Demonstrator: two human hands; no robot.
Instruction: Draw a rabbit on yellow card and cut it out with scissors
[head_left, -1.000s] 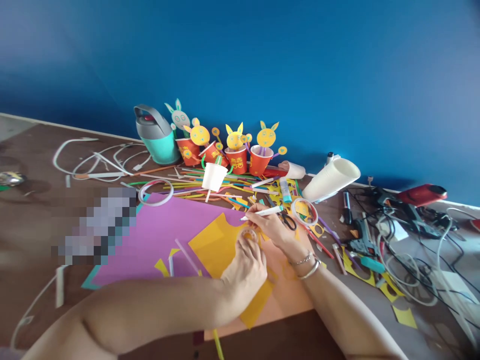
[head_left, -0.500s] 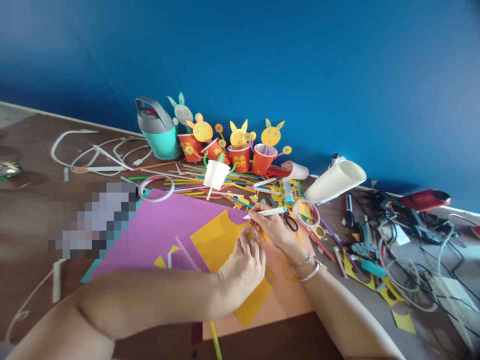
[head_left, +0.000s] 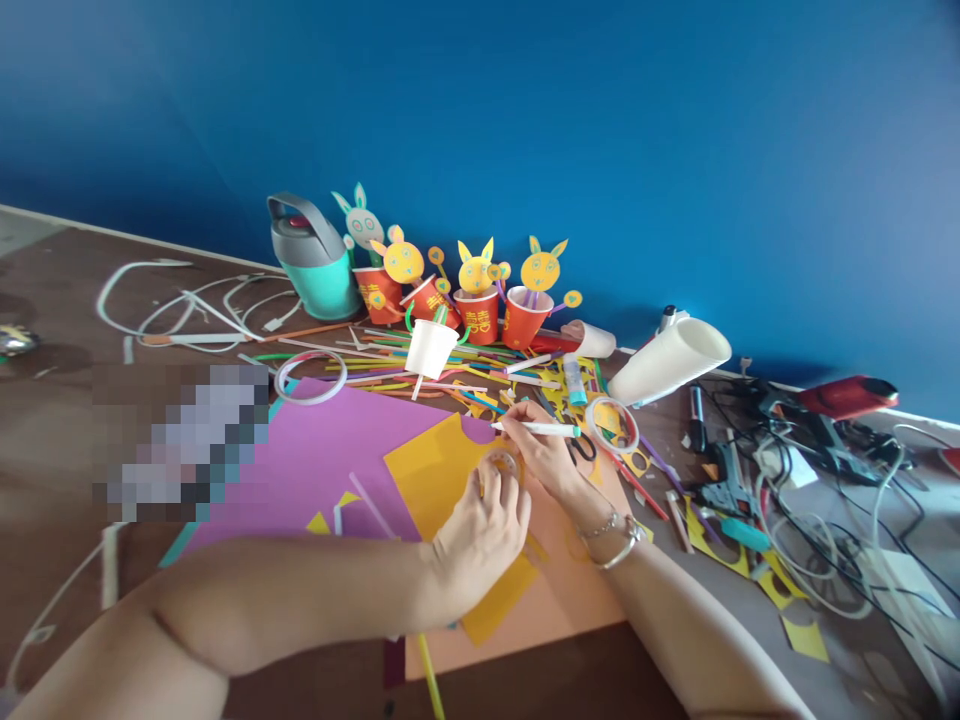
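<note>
The small ring [head_left: 506,457] lies on the yellow sheet [head_left: 426,463], beneath the left hand [head_left: 484,535]; whether its fingers grip or press, I cannot tell. Just beyond the ring, the right hand [head_left: 549,458] clamps the marker [head_left: 549,429], lying crosswise, tip leftward.

L hand [head_left: 484,535] partly hides ring [head_left: 507,459]; pixelated obj. [head_left: 191,435] too blurred to ID.

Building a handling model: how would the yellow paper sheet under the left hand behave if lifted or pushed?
Probably light and floppy: the yellow paper sheet looks thin and flat. Pushed, it would likely slide, since it overlaps the purple sheet and peach sheet. A crease might start at the curved notch in its far edge.
</note>
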